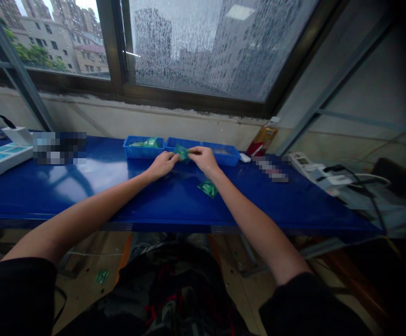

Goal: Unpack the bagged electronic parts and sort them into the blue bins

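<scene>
Between both hands, just in front of the blue bins, is a small green plastic packet (181,153). My left hand (163,164) pinches its left side with closed fingers. On its right side, my right hand (205,161) grips the packet between thumb and fingers. What the packet contains is too small to make out. Another green packet (208,188) lies on the blue table, below my right wrist. Behind my hands stand three blue bins in a row. The left bin (143,152) has green packets in it, while my hands partly hide the middle bin (184,141).
The right bin (224,160) holds something unclear. Beside it are a small white object (245,157) and an orange-brown drink bottle (264,139). Power strips lie at the left (5,158) and right (311,170), with cables. A green packet (102,276) is on the floor.
</scene>
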### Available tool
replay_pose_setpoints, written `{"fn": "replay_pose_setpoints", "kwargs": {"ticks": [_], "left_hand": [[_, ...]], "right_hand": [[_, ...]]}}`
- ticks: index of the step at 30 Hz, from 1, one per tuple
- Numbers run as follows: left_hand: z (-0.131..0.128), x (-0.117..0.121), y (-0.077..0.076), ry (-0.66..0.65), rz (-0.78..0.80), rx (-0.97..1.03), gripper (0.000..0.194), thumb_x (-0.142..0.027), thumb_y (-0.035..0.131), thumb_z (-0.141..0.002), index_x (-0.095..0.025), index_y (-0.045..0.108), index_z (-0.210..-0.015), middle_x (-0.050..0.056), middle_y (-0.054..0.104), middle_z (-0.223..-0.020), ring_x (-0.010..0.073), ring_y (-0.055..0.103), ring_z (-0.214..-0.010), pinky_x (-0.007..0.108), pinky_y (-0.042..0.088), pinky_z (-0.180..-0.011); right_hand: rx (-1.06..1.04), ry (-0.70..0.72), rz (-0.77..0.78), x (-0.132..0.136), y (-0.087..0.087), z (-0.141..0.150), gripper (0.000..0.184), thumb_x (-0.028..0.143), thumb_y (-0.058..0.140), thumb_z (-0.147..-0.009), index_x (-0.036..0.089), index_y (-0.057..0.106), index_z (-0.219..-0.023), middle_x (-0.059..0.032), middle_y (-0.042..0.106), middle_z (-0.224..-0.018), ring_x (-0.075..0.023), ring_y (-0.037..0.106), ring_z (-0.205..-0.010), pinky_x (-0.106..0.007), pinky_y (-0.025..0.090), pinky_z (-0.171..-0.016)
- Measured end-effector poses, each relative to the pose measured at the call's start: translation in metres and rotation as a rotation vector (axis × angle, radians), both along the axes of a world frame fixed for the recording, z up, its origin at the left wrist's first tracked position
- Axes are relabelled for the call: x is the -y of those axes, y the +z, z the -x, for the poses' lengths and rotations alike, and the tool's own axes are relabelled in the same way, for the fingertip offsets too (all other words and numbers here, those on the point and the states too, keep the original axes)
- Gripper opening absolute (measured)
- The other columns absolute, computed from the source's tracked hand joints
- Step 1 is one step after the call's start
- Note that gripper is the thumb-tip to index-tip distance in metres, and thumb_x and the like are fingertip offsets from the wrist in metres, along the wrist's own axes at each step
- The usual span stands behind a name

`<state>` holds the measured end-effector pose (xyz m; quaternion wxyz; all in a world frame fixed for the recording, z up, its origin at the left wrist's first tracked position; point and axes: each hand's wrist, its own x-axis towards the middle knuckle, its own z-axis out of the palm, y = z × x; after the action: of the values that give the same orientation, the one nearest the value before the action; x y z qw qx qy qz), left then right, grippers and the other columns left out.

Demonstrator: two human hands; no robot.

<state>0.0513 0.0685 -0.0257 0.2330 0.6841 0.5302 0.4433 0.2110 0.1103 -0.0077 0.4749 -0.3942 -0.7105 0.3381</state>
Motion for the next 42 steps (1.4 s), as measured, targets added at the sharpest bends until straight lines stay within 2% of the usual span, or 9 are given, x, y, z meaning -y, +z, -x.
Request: {"fn": "replay_pose_setpoints", "kwargs": {"ticks": [3,7,11,15,19,25,34,39,42], "left_hand": [[-0.002,-0.003,-0.001,0.004,0.183,0.289,0.051,-0.053,0.031,-0.087,-0.015,0.061,-0.074,0.007,0.061,-0.074,0.0151,0.054,-0.061,0.026,0.042,-0.055],[0.000,-0.004,-0.002,0.027,0.192,0.414,0.033,-0.047,0.048,-0.082,-0.016,0.057,-0.076,0.003,0.058,-0.068,0.0129,0.052,-0.054,0.024,0.040,-0.050],[0.002,-0.001,0.000,0.086,-0.075,0.214,0.013,-0.030,0.056,-0.079,-0.017,0.054,-0.081,0.000,0.054,-0.068,0.0123,0.051,-0.059,0.024,0.041,-0.057],[0.001,0.004,0.003,0.048,-0.426,-0.166,0.016,-0.017,0.056,-0.076,-0.016,0.059,-0.092,0.003,0.057,-0.083,0.0150,0.053,-0.075,0.027,0.044,-0.071],[-0.001,0.006,0.002,-0.055,-0.462,-0.309,0.037,-0.001,0.049,-0.069,-0.017,0.061,-0.099,0.005,0.054,-0.094,0.0173,0.054,-0.090,0.029,0.045,-0.081],[-0.002,0.005,0.006,0.028,-0.226,-0.200,0.026,-0.014,0.052,-0.075,-0.015,0.065,-0.098,0.007,0.058,-0.093,0.0201,0.054,-0.091,0.033,0.043,-0.085],[-0.002,0.005,0.010,-0.018,0.363,0.606,0.051,-0.060,0.036,-0.084,-0.014,0.058,-0.075,0.007,0.061,-0.068,0.0147,0.055,-0.060,0.027,0.043,-0.059],[-0.001,0.002,0.011,-0.015,0.120,0.635,0.014,-0.027,0.060,-0.075,-0.014,0.055,-0.071,0.001,0.057,-0.065,0.0103,0.053,-0.059,0.024,0.043,-0.064],[0.003,0.003,0.013,0.057,-0.105,0.397,0.006,-0.020,0.056,-0.075,-0.015,0.058,-0.078,0.001,0.059,-0.071,0.0121,0.054,-0.066,0.025,0.043,-0.067]], "right_hand": [[0.227,0.003,-0.275,0.005,0.000,0.000,0.014,0.009,0.055,-0.066,0.016,0.067,-0.069,-0.0019,0.061,-0.073,-0.0138,0.055,-0.070,-0.029,0.044,-0.071],[0.325,-0.015,-0.394,0.013,0.001,0.005,0.020,0.006,0.053,-0.065,0.017,0.068,-0.072,-0.0046,0.057,-0.084,-0.0154,0.053,-0.079,-0.030,0.043,-0.075],[0.200,0.002,-0.074,0.014,0.004,0.005,0.015,0.024,0.059,-0.069,0.016,0.069,-0.077,-0.0041,0.060,-0.082,-0.0153,0.053,-0.077,-0.029,0.041,-0.071],[-0.010,0.040,0.347,0.010,0.009,-0.001,0.039,0.049,0.049,-0.077,0.015,0.066,-0.070,-0.0043,0.062,-0.069,-0.0128,0.053,-0.060,-0.024,0.033,-0.051],[-0.062,-0.010,0.326,0.006,0.005,-0.002,0.021,0.037,0.061,-0.070,0.016,0.061,-0.067,0.0002,0.057,-0.057,-0.0096,0.048,-0.050,-0.022,0.026,-0.044],[-0.044,-0.059,-0.039,-0.001,-0.002,0.002,0.008,0.022,0.056,-0.071,0.016,0.061,-0.071,0.0021,0.057,-0.062,-0.0094,0.049,-0.057,-0.022,0.039,-0.056],[0.187,0.006,-0.387,0.019,0.007,0.006,0.011,0.021,0.056,-0.077,0.018,0.066,-0.079,-0.0036,0.058,-0.082,-0.0146,0.056,-0.078,-0.026,0.045,-0.069],[0.277,0.054,-0.371,0.026,0.008,0.011,0.012,0.025,0.059,-0.078,0.018,0.067,-0.075,-0.0042,0.059,-0.083,-0.0156,0.055,-0.081,-0.028,0.043,-0.076],[0.127,0.070,-0.090,0.022,0.009,0.012,0.032,0.044,0.055,-0.080,0.016,0.065,-0.070,-0.0052,0.062,-0.076,-0.0165,0.057,-0.076,-0.028,0.044,-0.070]]}}
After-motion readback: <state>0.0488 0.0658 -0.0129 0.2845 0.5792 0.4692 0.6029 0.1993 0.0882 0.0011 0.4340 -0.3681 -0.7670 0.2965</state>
